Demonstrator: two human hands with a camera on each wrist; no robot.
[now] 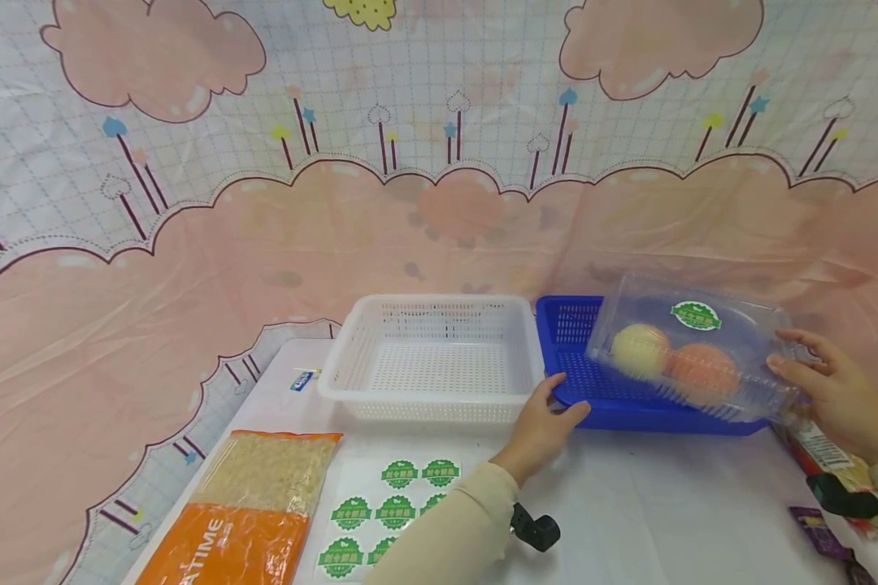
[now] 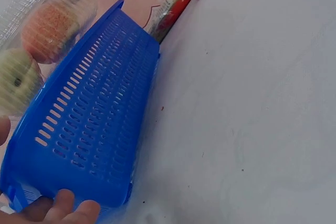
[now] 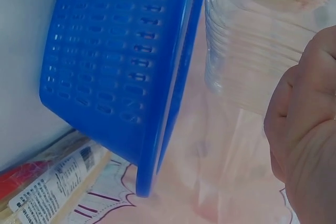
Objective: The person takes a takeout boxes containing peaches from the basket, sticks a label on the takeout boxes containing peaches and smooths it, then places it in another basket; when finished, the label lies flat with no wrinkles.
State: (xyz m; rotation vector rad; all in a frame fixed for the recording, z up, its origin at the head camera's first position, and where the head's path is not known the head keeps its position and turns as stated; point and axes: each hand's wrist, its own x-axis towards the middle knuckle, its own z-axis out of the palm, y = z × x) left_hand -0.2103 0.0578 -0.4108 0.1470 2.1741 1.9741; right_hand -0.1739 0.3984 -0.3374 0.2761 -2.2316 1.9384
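My right hand (image 1: 841, 390) grips the right end of a clear plastic clamshell box (image 1: 761, 333), thumb and fingers at its edge. Inside the box lie a pale yellow-green fruit (image 1: 640, 351) and a reddish fruit (image 1: 702, 372); a round green label (image 1: 696, 315) is stuck on the lid. The box is tilted over a blue basket (image 1: 673, 416), overlapping its right part in the head view. My left hand (image 1: 541, 431) holds the blue basket's near left corner, its fingertips (image 2: 64, 203) against the end wall in the left wrist view.
A white basket (image 1: 432, 406) stands left of the blue one. In front are a sheet of green round stickers (image 1: 398, 512) and an orange bag (image 1: 245, 520) of pale grains. Bagged goods (image 1: 827, 455) and a purple packet (image 1: 819, 532) lie at right. A patterned cloth (image 1: 380, 236) hangs behind.
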